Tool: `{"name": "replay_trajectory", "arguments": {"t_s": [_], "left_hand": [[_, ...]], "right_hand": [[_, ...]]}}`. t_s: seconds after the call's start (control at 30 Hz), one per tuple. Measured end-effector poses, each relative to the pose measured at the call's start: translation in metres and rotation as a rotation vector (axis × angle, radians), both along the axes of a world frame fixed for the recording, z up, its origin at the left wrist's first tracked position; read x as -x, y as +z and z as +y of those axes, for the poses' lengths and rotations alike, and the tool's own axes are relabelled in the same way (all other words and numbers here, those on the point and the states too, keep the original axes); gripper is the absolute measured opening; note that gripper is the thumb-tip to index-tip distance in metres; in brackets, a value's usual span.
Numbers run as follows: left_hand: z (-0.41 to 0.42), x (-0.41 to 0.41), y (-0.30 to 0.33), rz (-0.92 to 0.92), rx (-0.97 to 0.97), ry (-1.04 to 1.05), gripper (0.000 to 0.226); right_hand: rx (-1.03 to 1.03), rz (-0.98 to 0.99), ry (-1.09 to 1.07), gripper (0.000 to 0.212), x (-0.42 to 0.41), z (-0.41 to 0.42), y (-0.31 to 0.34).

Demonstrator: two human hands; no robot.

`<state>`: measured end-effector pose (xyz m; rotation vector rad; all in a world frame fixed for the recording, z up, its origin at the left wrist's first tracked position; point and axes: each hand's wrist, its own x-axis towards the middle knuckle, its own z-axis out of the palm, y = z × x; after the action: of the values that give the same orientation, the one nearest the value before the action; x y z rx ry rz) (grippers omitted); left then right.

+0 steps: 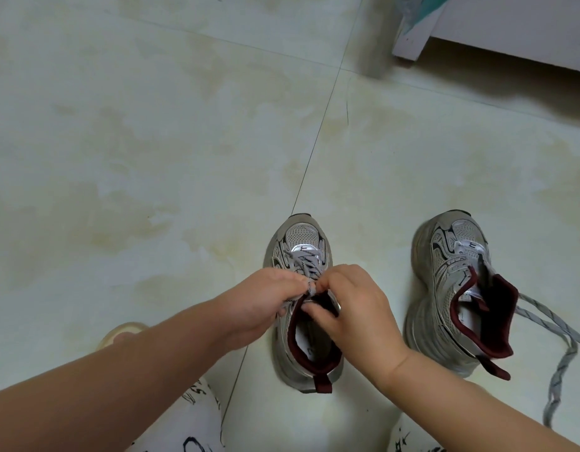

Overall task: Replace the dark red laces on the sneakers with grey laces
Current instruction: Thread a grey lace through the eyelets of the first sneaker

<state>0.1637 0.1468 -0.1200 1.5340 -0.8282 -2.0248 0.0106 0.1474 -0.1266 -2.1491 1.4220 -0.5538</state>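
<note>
Hands, left hand (259, 300) and right hand (357, 316), pinch grey lace (310, 272) over pale tiled floor (151, 158).

Both hands crowd the near sneaker (298, 308), and the lace ends vanish inside their fingers. The grey lace (557, 363) runs off the right edge. Upper right, white furniture (510, 31) is cropped.

Both hands (310, 301) pinch grey lace (310, 272) atop left sneaker (303, 308).

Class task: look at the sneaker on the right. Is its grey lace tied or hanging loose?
Loose. The grey lace trails out of the right sneaker and lies on the floor beside it, untied.
</note>
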Motion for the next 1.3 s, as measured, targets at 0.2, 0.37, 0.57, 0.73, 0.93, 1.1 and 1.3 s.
{"name": "replay_trajectory", "arguments": {"t_s": [0.2,0.37,0.57,0.73,0.93,1.1,1.3], "left_hand": [[-0.002,-0.008,0.007,-0.28,0.253,-0.045,0.02],[-0.009,-0.012,0.003,-0.617,0.453,-0.164,0.032],[-0.007,-0.011,0.001,-0.687,0.478,-0.174,0.025],[-0.004,-0.012,-0.002,-0.697,0.476,-0.148,0.022],[-0.008,-0.012,0.001,-0.698,0.474,-0.179,0.019],[-0.009,-0.011,0.009,-0.861,0.574,-0.294,0.004],[-0.008,0.008,0.03,-0.773,0.69,-0.342,0.016]], "right_hand": [[-0.122,0.027,0.025,0.015,0.004,-0.008,0.009],[-0.168,0.212,0.077,0.014,0.009,-0.003,0.017],[-0.478,-0.115,-0.229,0.022,0.007,-0.007,0.022],[-0.523,-0.216,-0.376,0.021,0.002,-0.009,0.026],[-0.335,0.443,0.026,0.035,0.004,-0.012,0.035],[-0.434,0.203,-0.111,0.015,0.006,-0.026,0.043],[-0.795,-0.471,-0.257,0.019,-0.005,-0.038,0.053]]}}
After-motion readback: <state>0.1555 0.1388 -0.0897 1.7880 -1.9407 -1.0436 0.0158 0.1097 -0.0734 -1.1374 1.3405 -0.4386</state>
